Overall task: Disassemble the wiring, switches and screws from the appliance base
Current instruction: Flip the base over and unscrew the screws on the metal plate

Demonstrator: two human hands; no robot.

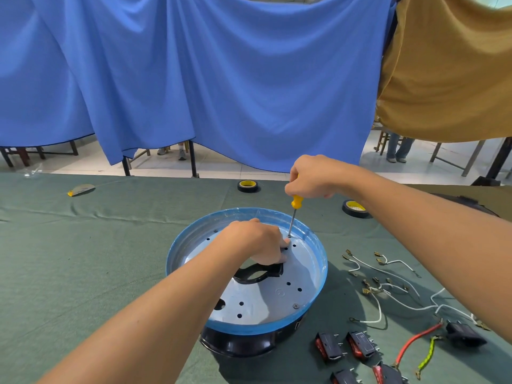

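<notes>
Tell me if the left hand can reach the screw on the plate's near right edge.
Probably yes. The screw lies uncovered on the metal plate, close to the left hand, which rests at the black piece; nothing stands between them.

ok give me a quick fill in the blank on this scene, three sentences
1. The right hand grips a screwdriver with a ____ handle.
2. The appliance base has a ____ rim.
3. Loose white wires lie on the ____ tablecloth.

Missing words: yellow; blue; green
</notes>
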